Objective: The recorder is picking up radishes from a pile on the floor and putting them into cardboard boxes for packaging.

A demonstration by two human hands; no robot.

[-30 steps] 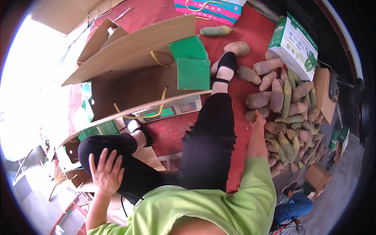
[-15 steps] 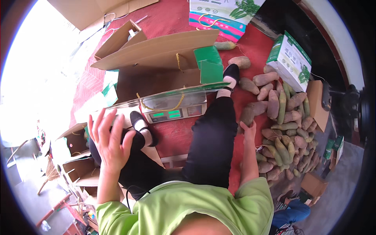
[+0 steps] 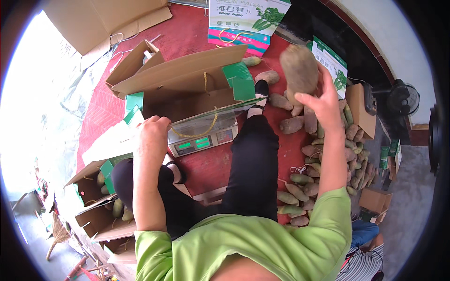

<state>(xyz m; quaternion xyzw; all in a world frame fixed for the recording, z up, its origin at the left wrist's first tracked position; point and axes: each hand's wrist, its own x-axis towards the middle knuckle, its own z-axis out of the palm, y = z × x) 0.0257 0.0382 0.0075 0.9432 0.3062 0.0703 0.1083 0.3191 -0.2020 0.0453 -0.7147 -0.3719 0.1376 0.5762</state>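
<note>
Red floor cloth across the middle. Right of centre, a spread pile of green and purplish-brown oblong roots; the right forearm crosses in front of it. Black floor fan at the right edge, straw broom lower left, a person's blue-clad leg lower right.

Containers: long open brown cardboard carton, left of centre, sits on a grey scale with lit green displays; its near flap hides part of the inside. Lower left, a smaller open brown carton holds green roots. Top centre, a white-and-green printed box above a pink-and-blue box.

Right hand, upper right of centre, grasps a thick brownish root, motion-blurred, raised over the pile. Left hand rests at the long carton's near left corner, fingers bent; whether they grip, I cannot tell.
</note>
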